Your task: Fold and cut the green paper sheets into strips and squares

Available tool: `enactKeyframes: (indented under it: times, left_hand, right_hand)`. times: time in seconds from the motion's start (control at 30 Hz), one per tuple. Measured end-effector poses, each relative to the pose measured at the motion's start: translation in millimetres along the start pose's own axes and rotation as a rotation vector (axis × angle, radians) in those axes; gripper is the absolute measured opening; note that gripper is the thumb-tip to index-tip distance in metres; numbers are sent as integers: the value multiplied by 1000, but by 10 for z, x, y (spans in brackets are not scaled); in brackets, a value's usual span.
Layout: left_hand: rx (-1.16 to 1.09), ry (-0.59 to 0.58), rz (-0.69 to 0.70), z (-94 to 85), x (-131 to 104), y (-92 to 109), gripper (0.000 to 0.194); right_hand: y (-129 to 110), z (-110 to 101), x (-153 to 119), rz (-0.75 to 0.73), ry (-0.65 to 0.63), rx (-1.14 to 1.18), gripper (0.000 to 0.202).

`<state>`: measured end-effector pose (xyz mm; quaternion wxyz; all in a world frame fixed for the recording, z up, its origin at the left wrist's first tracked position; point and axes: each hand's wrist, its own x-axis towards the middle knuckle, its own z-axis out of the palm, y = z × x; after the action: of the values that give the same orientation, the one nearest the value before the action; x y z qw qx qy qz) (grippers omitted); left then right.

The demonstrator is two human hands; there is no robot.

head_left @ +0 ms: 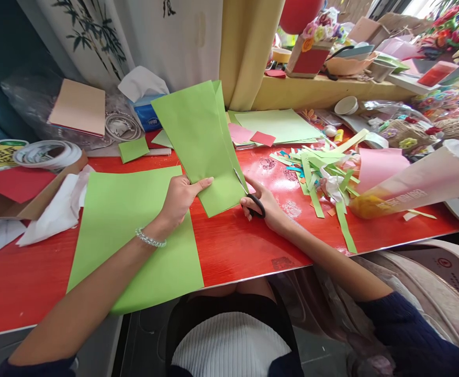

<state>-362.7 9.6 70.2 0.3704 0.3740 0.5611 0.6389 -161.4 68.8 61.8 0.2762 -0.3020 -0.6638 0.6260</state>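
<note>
My left hand (184,196) grips a folded sheet of green paper (200,139) near its lower left edge, thumb on top. The paper is held up at a tilt above the table. In my right hand (266,207) is a pair of scissors (257,205) with black handles. Their blades reach up to the right edge of the folded paper, near its lower corner; how far they are apart is hard to make out. Beneath my left forearm a larger green sheet (135,209) lies flat, overhanging the table's front edge.
Green paper strips (311,183) and scraps lie in a pile on the red table (237,251). A plastic cup (421,180) lies tilted at right. Paper sheets (284,125) are at the back; a cardboard box (33,201) stands left, near a tissue pack (146,110).
</note>
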Motion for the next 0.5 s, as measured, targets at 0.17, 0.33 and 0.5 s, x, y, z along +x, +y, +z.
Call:
enactKeyframes:
  times: [0.17, 0.33, 0.5]
  left_hand:
    - [41, -21, 41, -4, -3, -11, 50]
    - [-18, -108, -10, 37, -45, 9, 25]
    - [-15, -123, -53, 59, -79, 5, 28]
  right_hand:
    - [-11, 17, -12, 1, 19, 6, 99]
    - [-23, 3, -7, 35, 25, 28, 100]
    - [-12, -17, 4, 22, 10, 50, 103]
